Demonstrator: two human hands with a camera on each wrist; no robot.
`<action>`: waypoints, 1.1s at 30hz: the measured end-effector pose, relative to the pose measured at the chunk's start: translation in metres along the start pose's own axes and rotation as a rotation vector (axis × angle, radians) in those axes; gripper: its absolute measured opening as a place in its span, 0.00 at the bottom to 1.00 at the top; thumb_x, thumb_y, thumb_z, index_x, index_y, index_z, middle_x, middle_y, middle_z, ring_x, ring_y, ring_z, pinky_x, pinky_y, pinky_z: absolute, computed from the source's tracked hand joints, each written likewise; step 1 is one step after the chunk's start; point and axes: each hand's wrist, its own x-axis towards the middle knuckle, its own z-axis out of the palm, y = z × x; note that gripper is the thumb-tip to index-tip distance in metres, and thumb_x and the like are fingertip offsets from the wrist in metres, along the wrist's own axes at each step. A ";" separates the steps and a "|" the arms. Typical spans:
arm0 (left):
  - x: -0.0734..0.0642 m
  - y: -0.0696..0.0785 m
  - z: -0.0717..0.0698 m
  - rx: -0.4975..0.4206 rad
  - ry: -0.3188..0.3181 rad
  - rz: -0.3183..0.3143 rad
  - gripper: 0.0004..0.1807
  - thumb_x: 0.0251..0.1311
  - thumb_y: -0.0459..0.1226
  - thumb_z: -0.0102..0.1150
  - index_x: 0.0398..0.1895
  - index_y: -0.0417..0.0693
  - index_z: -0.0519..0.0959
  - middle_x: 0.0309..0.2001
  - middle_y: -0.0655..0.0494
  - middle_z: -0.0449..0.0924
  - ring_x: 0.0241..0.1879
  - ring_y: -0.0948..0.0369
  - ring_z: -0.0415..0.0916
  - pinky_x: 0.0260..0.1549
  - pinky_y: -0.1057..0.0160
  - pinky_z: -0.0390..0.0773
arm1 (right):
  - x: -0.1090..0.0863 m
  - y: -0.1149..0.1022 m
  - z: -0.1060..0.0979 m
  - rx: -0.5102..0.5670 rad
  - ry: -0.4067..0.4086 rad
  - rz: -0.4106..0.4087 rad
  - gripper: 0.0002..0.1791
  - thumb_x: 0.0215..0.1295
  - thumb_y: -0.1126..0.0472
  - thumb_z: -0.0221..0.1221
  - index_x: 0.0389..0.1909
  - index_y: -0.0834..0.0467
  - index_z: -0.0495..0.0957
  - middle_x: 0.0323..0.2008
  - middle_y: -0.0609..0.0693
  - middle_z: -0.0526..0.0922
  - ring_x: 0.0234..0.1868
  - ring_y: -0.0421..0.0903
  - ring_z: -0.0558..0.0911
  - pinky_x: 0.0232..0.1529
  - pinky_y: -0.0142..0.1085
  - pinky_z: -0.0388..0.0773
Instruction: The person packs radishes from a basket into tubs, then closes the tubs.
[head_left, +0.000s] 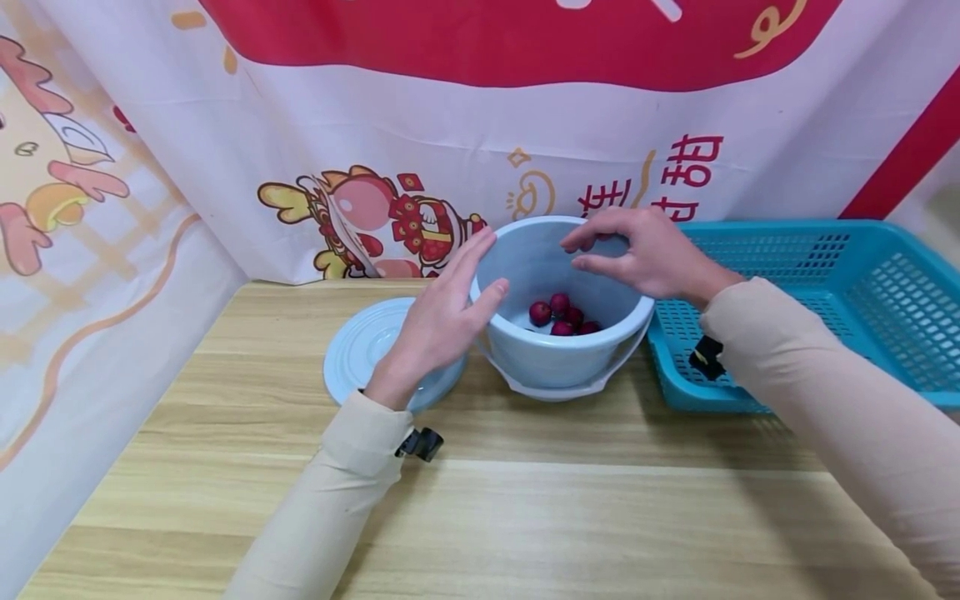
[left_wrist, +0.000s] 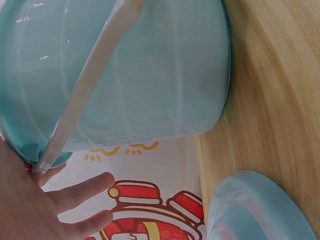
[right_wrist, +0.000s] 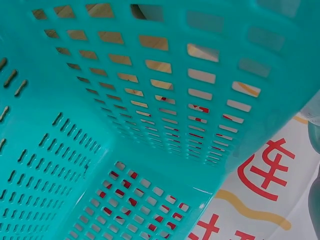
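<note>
A light-blue bucket (head_left: 555, 362) stands upright on the table, its white handle (left_wrist: 82, 92) hanging down at the front. Several round, dark-red fruits (head_left: 540, 313), much like plums, lie on its bottom. My left hand (head_left: 448, 312) rests against the bucket's left rim, fingers straight and thumb spread. In the left wrist view, that hand (left_wrist: 30, 205) shows beside the handle's pivot. Over the right part of the opening hovers my right hand (head_left: 648, 250), fingers loosely bent, thumb apart, with nothing seen between them. Beside the bucket, a round light-blue lid (head_left: 360, 342) lies flat, partly behind my left wrist.
A turquoise perforated basket (head_left: 675, 387) stands right of the bucket, under my right forearm; its slotted walls (right_wrist: 175, 65) fill most of the right wrist view. Behind the wooden table (head_left: 525, 525) hangs a printed white and red cloth (head_left: 420, 117).
</note>
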 end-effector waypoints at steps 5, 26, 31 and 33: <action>0.000 0.000 0.000 0.002 -0.004 -0.004 0.40 0.75 0.61 0.42 0.87 0.64 0.52 0.87 0.72 0.45 0.85 0.55 0.52 0.77 0.34 0.63 | -0.001 0.000 0.000 0.004 -0.004 0.002 0.19 0.67 0.60 0.72 0.59 0.54 0.87 0.55 0.54 0.90 0.57 0.54 0.87 0.60 0.59 0.85; -0.001 0.003 -0.004 -0.003 -0.020 -0.056 0.43 0.74 0.67 0.42 0.87 0.72 0.47 0.88 0.68 0.44 0.86 0.56 0.50 0.79 0.35 0.61 | 0.009 -0.030 -0.022 -0.008 -0.138 0.144 0.27 0.68 0.49 0.70 0.67 0.51 0.82 0.60 0.54 0.87 0.60 0.55 0.85 0.60 0.57 0.85; -0.001 0.002 -0.011 -0.038 0.006 -0.093 0.44 0.73 0.71 0.40 0.87 0.75 0.44 0.88 0.66 0.45 0.86 0.54 0.51 0.79 0.34 0.61 | 0.011 -0.048 -0.017 0.068 -0.111 0.178 0.29 0.70 0.50 0.68 0.70 0.53 0.78 0.63 0.57 0.85 0.63 0.57 0.84 0.65 0.59 0.82; -0.003 0.001 -0.016 -0.071 0.022 -0.096 0.42 0.74 0.70 0.39 0.87 0.74 0.46 0.87 0.65 0.46 0.86 0.54 0.50 0.79 0.33 0.59 | 0.012 -0.057 -0.013 0.102 -0.100 0.188 0.30 0.71 0.50 0.67 0.72 0.53 0.77 0.65 0.57 0.83 0.65 0.57 0.83 0.67 0.58 0.81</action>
